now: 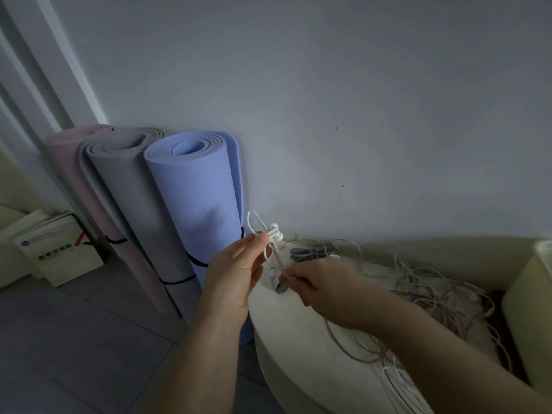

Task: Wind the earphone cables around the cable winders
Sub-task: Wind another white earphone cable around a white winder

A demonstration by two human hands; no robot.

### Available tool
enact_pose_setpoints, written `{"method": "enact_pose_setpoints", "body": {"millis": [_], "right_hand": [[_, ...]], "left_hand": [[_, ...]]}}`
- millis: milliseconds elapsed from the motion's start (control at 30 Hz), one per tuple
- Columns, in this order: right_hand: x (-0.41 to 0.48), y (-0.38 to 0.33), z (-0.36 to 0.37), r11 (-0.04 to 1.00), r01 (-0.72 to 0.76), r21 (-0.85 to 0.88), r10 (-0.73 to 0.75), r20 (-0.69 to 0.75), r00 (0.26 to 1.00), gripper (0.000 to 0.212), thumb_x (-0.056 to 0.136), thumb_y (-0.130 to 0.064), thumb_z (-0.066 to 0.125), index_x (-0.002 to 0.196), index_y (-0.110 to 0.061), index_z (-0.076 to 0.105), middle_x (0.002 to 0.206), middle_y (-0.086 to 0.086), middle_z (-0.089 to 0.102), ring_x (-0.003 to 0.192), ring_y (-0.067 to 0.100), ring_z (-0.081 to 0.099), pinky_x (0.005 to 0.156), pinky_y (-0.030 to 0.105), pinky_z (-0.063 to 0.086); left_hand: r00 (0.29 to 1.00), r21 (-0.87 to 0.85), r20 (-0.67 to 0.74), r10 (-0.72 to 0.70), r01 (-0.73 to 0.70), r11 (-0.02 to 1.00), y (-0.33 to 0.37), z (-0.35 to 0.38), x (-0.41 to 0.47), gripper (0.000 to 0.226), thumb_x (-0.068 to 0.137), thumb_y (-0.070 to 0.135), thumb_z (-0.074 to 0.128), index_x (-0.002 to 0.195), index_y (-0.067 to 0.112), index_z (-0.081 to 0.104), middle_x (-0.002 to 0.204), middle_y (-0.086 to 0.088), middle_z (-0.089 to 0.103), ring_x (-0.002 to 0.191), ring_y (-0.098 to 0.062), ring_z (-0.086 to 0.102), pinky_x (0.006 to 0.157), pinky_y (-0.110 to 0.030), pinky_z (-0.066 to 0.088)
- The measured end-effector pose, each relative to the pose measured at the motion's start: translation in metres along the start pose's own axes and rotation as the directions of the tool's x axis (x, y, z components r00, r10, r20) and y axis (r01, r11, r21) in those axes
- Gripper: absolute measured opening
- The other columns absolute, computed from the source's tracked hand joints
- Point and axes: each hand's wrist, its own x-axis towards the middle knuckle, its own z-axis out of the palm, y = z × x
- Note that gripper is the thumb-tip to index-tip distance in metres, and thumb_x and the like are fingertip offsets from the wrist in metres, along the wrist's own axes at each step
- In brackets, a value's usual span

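My left hand [237, 268] pinches a pair of white earphones [274, 233] near their buds, above the left edge of a cream round table [286, 339]. Their white cable [276, 258] loops down to my right hand [321, 286], which pinches the cable together with a small grey cable winder [282, 287]. A few more grey winders [310, 251] lie on the table behind my hands. A tangled heap of white and pinkish earphone cables [430, 291] covers the table's right part.
Three rolled mats, pink [74, 162], grey [125, 186] and blue [203, 198], stand against the wall on the left. A white box [64, 252] sits on the floor further left. A pale yellow container [531, 312] stands at the right edge.
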Motion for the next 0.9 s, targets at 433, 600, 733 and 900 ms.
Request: {"method": "enact_pose_setpoints", "body": {"millis": [433, 600, 733, 900], "right_hand": [[-0.020, 0.004, -0.052, 0.996, -0.021, 0.092, 0.057, -0.409, 0.911, 0.009, 0.088, -0.020, 0.064, 0.088, -0.016, 0.072, 0.077, -0.005, 0.068, 0.055, -0.013, 0.052, 0.052, 0.007, 0.038], [-0.020, 0.013, -0.050, 0.969, 0.000, 0.247, 0.118, -0.460, 0.880, 0.006, 0.085, -0.021, 0.068, 0.081, -0.024, 0.071, 0.069, -0.013, 0.065, 0.051, -0.007, 0.053, 0.051, 0.007, 0.039], [-0.020, 0.019, -0.054, 0.902, -0.007, 0.431, 0.210, -0.425, 0.881, 0.006, 0.081, -0.021, 0.073, 0.075, -0.021, 0.072, 0.064, -0.009, 0.069, 0.052, -0.005, 0.057, 0.052, 0.006, 0.041], [-0.023, 0.020, -0.059, 0.847, 0.003, 0.532, 0.256, -0.411, 0.875, 0.007, 0.083, -0.016, 0.071, 0.079, -0.010, 0.071, 0.061, -0.002, 0.067, 0.040, -0.006, 0.048, 0.044, 0.004, 0.034]], "left_hand": [[0.938, 0.624, 0.285, 0.200, -0.339, 0.704, -0.006, 0.016, -0.014, 0.018, 0.080, 0.026, 0.076, 0.092, 0.029, 0.064, 0.081, 0.018, 0.067, 0.074, 0.009, 0.062, 0.059, -0.002, 0.043], [0.896, 0.611, 0.421, 0.143, -0.397, 0.685, 0.000, 0.018, -0.023, 0.020, 0.078, 0.026, 0.078, 0.080, 0.038, 0.062, 0.070, 0.020, 0.067, 0.068, 0.011, 0.059, 0.059, -0.004, 0.044], [0.875, 0.618, 0.473, 0.099, -0.410, 0.671, 0.002, 0.016, -0.025, 0.020, 0.076, 0.026, 0.079, 0.085, 0.037, 0.064, 0.077, 0.012, 0.068, 0.068, 0.009, 0.059, 0.061, -0.005, 0.044], [0.864, 0.651, 0.501, 0.052, -0.416, 0.635, 0.000, 0.013, -0.024, 0.020, 0.076, 0.027, 0.080, 0.090, 0.035, 0.067, 0.080, 0.014, 0.069, 0.072, 0.008, 0.062, 0.062, -0.005, 0.044]]}}
